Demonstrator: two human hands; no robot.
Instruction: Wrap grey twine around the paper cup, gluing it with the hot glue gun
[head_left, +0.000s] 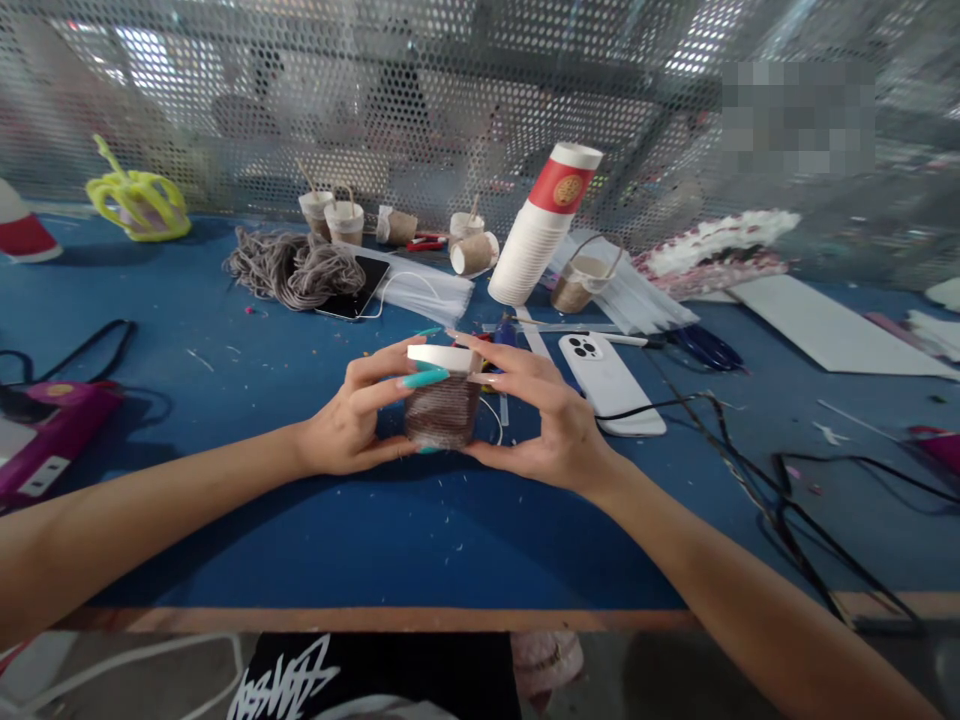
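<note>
As the head view looks down over the blue worktop (247, 530), I find the cord-wrapped cup (441, 412) directly between the two hands, towards the near edge. The left hand (356, 410) grasps it from one side, fingers at the white top and thumb low; the right hand (559, 415) grasps it likewise from the other, so I judge neither clearly nearer. The relation I would steer by is this: the cup lies rightward of the left palm and leftward of the right one, its long axis roughly upright, white end up. Whether its base touches the worktop I cannot tell, and its inside is hidden from me.

Farther back, a tall stack of paper cups (536, 235) leans rightward, each nested in the next. Just right of it, a small cup with an arched handle (571, 294) stands mouth up; I can make out no contents. At the back left, a pair of small cups (345, 222) stands behind the grey cord (289, 270), a thin stick-like piece rising from each.
</note>
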